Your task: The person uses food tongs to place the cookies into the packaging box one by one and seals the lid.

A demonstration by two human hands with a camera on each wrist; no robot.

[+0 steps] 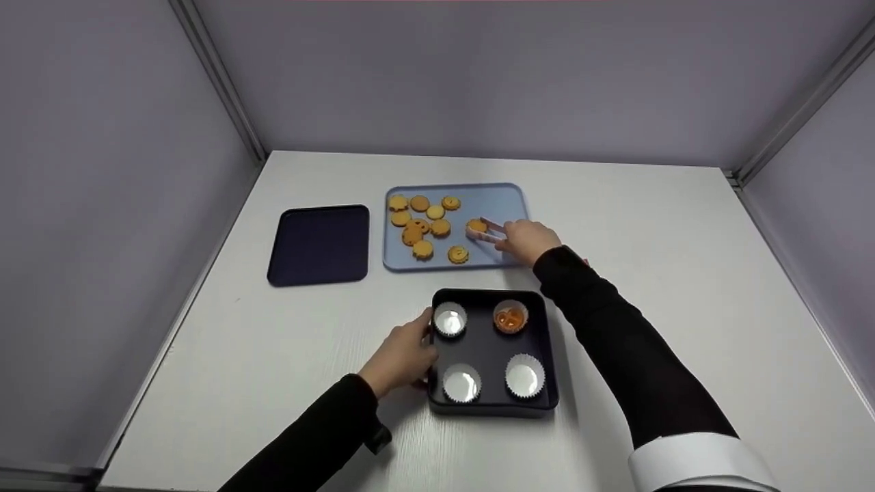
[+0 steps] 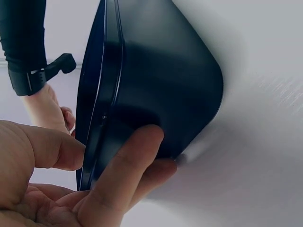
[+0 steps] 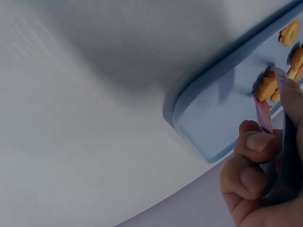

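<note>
Head: R grip (image 1: 530, 240) clamped on tongs (image 1: 485, 236), L grip (image 1: 402, 357) on pan (image 1: 487, 350); navy tray (image 1: 320, 244) nr blue tray (image 1: 489, 199).

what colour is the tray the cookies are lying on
Light blue; the tray shows best in the head view.

white table (image 1: 683, 239): blue tray (image 1: 492, 201), navy tray (image 1: 319, 246), pan (image 1: 489, 348)

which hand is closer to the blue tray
Right: the right hand is at the right end of the blue tray, holding tongs at a cookie; the left hand is farther, on its near side, holding the dark pan.
</note>
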